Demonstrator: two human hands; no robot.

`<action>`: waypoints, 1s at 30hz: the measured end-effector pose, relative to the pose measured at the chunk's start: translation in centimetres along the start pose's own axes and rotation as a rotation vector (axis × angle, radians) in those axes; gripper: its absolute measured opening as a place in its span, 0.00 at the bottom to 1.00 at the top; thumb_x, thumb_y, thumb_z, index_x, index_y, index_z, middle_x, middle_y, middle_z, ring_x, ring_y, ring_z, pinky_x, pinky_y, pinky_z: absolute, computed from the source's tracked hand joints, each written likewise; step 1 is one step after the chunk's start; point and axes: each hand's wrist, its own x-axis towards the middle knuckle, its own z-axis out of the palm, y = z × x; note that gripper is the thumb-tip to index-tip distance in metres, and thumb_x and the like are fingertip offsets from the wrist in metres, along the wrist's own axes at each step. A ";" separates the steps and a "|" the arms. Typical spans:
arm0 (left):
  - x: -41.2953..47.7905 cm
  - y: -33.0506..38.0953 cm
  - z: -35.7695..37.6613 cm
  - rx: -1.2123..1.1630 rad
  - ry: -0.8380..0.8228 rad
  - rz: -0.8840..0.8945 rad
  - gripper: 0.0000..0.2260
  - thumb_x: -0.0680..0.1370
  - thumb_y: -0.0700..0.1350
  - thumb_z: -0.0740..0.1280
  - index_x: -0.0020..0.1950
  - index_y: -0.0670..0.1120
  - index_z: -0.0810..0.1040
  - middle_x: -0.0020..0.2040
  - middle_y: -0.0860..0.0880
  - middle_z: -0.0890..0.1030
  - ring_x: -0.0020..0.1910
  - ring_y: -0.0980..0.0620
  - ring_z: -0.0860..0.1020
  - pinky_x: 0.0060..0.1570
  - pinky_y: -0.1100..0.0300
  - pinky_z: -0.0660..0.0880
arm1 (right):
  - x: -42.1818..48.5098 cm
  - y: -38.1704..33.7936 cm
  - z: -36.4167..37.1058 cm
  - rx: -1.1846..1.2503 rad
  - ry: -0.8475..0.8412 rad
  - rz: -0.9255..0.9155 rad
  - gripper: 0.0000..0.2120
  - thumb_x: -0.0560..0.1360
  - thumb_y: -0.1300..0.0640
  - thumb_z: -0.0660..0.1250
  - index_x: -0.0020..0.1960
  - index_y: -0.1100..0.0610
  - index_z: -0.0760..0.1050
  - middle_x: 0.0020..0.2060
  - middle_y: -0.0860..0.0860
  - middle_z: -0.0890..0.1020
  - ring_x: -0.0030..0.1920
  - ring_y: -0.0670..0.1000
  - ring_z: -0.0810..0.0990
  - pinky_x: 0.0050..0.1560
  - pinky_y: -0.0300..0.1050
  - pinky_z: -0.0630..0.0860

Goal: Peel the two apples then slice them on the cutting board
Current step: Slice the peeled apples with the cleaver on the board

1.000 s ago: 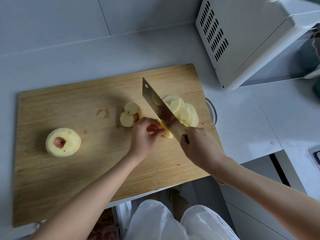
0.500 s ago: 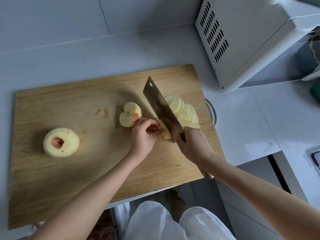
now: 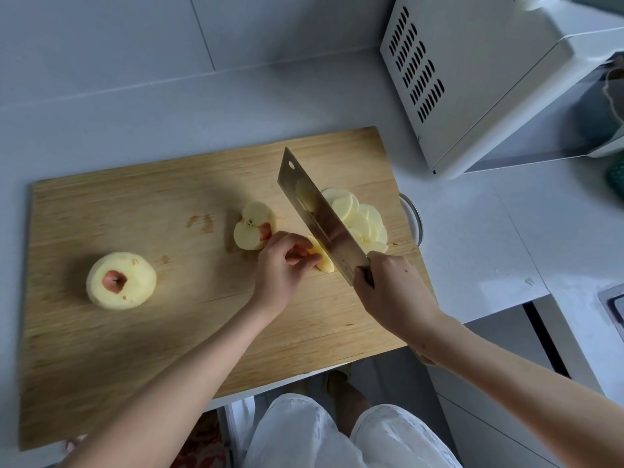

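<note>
A wooden cutting board (image 3: pixel 135 349) lies on the counter. A whole peeled apple (image 3: pixel 121 281) sits at its left. A cut apple chunk with the core showing (image 3: pixel 253 225) stands mid-board. My left hand (image 3: pixel 282 265) pinches a small apple piece (image 3: pixel 322 259) with curled fingers. My right hand (image 3: pixel 388 292) grips the handle of a cleaver (image 3: pixel 320 214), whose blade stands against that piece. A fanned pile of apple slices (image 3: pixel 361 217) lies right of the blade.
A white microwave (image 3: pixel 489 79) stands at the back right. A glass rim (image 3: pixel 413 219) peeks out past the board's right edge. The grey wall is behind, and the counter's front edge runs under the board, with my legs below it.
The cleaver has shifted slightly left along the apple piece between cuts. My left hand stays on the piece. The slice pile has grown a little.
</note>
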 end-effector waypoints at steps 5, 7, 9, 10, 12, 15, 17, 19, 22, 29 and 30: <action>0.1 0.0 0.0 0.016 0.009 0.011 0.08 0.68 0.36 0.76 0.44 0.40 0.79 0.43 0.46 0.79 0.42 0.53 0.79 0.42 0.67 0.77 | 0.6 -0.1 0.3 -0.012 -0.039 -0.002 0.16 0.79 0.58 0.55 0.32 0.53 0.62 0.26 0.47 0.68 0.24 0.45 0.66 0.23 0.33 0.58; 0.1 0.0 0.0 0.043 0.011 0.022 0.08 0.68 0.37 0.76 0.43 0.41 0.79 0.42 0.47 0.79 0.41 0.54 0.79 0.42 0.69 0.76 | 1.0 -0.3 0.7 -0.016 -0.042 0.007 0.17 0.79 0.59 0.55 0.31 0.52 0.61 0.26 0.47 0.67 0.24 0.44 0.66 0.24 0.33 0.56; 0.2 0.0 0.0 0.065 0.014 0.026 0.08 0.68 0.37 0.76 0.42 0.41 0.79 0.42 0.47 0.79 0.40 0.55 0.79 0.41 0.70 0.75 | 1.4 -0.5 1.3 -0.008 -0.047 0.011 0.17 0.79 0.59 0.55 0.32 0.52 0.61 0.26 0.47 0.67 0.24 0.44 0.66 0.24 0.33 0.56; 0.2 0.0 0.0 0.068 0.017 0.023 0.08 0.68 0.37 0.76 0.42 0.42 0.79 0.41 0.47 0.79 0.40 0.55 0.79 0.41 0.70 0.75 | 1.6 -0.6 1.6 0.000 -0.050 0.014 0.16 0.79 0.59 0.56 0.32 0.53 0.62 0.26 0.47 0.68 0.24 0.45 0.67 0.24 0.34 0.57; 0.3 0.0 0.0 0.078 0.019 0.025 0.08 0.68 0.37 0.77 0.41 0.42 0.79 0.41 0.48 0.79 0.39 0.56 0.78 0.41 0.69 0.75 | 2.0 -0.6 2.3 0.012 -0.060 0.031 0.15 0.79 0.59 0.56 0.33 0.55 0.64 0.26 0.48 0.68 0.25 0.48 0.68 0.24 0.37 0.60; 0.4 0.1 0.0 0.098 0.027 0.035 0.07 0.67 0.36 0.77 0.41 0.40 0.79 0.40 0.47 0.78 0.38 0.56 0.78 0.42 0.69 0.75 | 2.4 -0.5 2.8 0.056 -0.072 0.053 0.13 0.79 0.59 0.56 0.36 0.59 0.68 0.28 0.51 0.71 0.26 0.50 0.69 0.25 0.39 0.64; 0.4 0.0 0.0 0.103 0.032 0.041 0.07 0.67 0.36 0.76 0.41 0.39 0.80 0.41 0.46 0.79 0.39 0.54 0.78 0.43 0.68 0.75 | 2.5 -0.3 2.5 0.094 -0.085 0.056 0.13 0.79 0.58 0.56 0.37 0.59 0.71 0.29 0.52 0.74 0.26 0.49 0.70 0.25 0.38 0.65; 0.3 0.0 0.0 0.090 0.028 0.042 0.08 0.67 0.35 0.76 0.41 0.38 0.80 0.41 0.45 0.79 0.39 0.53 0.78 0.43 0.66 0.76 | 2.2 -0.1 2.0 0.109 -0.066 0.048 0.14 0.79 0.59 0.56 0.35 0.58 0.70 0.28 0.51 0.73 0.25 0.47 0.69 0.23 0.34 0.64; 0.2 -0.1 -0.1 0.054 0.012 0.039 0.08 0.67 0.35 0.76 0.43 0.38 0.80 0.42 0.45 0.79 0.40 0.53 0.78 0.42 0.66 0.77 | 1.2 -0.1 1.1 0.085 0.012 0.045 0.16 0.78 0.59 0.57 0.31 0.55 0.64 0.25 0.48 0.69 0.23 0.45 0.66 0.24 0.35 0.66; 0.2 -0.2 -0.1 0.031 0.001 0.027 0.07 0.68 0.36 0.76 0.43 0.40 0.80 0.43 0.49 0.78 0.41 0.53 0.78 0.41 0.68 0.77 | 0.2 -0.6 0.3 -0.003 -0.010 0.019 0.15 0.79 0.57 0.56 0.33 0.53 0.64 0.27 0.48 0.71 0.24 0.45 0.69 0.22 0.34 0.60; 0.2 -0.2 -0.1 0.038 0.002 0.031 0.07 0.68 0.36 0.76 0.43 0.40 0.80 0.43 0.50 0.77 0.41 0.55 0.78 0.41 0.69 0.76 | 0.2 -0.6 0.4 -0.004 -0.024 0.023 0.14 0.79 0.57 0.56 0.35 0.54 0.67 0.29 0.49 0.73 0.25 0.46 0.70 0.23 0.34 0.61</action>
